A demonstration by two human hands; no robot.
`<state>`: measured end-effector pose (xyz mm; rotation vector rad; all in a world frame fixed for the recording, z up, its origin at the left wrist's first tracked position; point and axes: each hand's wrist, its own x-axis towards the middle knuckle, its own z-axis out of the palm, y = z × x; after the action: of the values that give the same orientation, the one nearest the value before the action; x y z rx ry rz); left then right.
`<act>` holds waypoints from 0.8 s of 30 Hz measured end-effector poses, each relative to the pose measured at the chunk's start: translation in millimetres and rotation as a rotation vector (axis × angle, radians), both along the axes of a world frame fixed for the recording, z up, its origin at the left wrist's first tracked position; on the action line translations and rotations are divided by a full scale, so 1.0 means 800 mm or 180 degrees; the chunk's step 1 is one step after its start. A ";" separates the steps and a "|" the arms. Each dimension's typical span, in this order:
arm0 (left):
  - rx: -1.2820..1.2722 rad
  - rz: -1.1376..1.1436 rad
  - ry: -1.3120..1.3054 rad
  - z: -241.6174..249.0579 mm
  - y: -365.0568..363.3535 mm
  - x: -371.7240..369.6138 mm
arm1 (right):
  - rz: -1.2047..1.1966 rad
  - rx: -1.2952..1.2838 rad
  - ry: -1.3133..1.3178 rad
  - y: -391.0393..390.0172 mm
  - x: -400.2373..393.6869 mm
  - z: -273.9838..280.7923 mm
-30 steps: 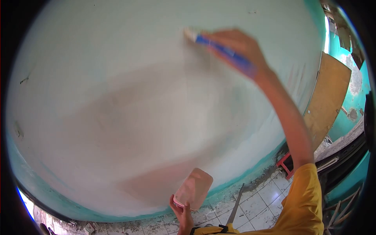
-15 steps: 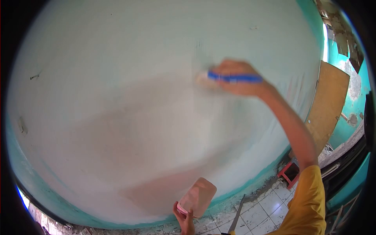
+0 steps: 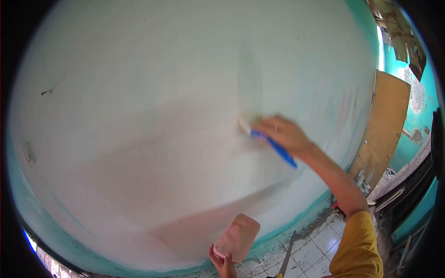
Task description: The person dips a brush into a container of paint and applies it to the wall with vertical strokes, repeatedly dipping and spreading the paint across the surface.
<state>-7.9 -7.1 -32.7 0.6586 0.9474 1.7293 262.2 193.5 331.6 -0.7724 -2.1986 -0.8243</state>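
The right hand [image 3: 282, 134] is holding a paintbrush [image 3: 278, 150], its grip closing around the upper handle near the bristles, while the blue handle is slanting down and to the right below the fingers. The pale bristle end is meeting the broad, whitish wall [image 3: 185, 153] (blur is softening that edge, so how hard it is pressing is impossible to tell). Directly above the brush, a darker upright streak [image 3: 250, 85] is running up the wall. The right arm is reaching up from a yellow sleeve [image 3: 357, 245].

Lower down, the left hand [image 3: 224, 266] is grasping a pink container [image 3: 238, 237] by its lower left edge, the thumb lying over the near rim. The container is tilting in front of the wall (what it is holding is hard to make out).

Below and to the right, a long-bladed tool [image 3: 288, 255] with a yellow handle is showing above the tiled floor [image 3: 309, 253]. A red object [image 3: 336, 205] is peeking out from behind the right arm, and a brown board [image 3: 384, 123] is standing upright beside the wall's right edge (its lower part is looking stained with white).
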 end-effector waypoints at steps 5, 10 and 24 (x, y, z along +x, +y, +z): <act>-0.0133 -0.0392 0.0385 0.011 -0.005 -0.046 | 0.0488 -0.0932 -0.0053 -0.012 -0.005 -0.053; 0.0281 -0.0523 0.0081 0.032 -0.011 -0.074 | -0.0368 -0.0054 0.0114 0.002 -0.029 0.129; -0.0411 -0.0446 0.0522 0.005 -0.055 -0.119 | -0.0002 -0.0910 -0.0079 -0.023 -0.042 -0.105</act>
<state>-103.1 -51.2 -28.8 0.7718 1.0904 1.4949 228.4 175.5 247.5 -0.9022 -2.3689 -0.5272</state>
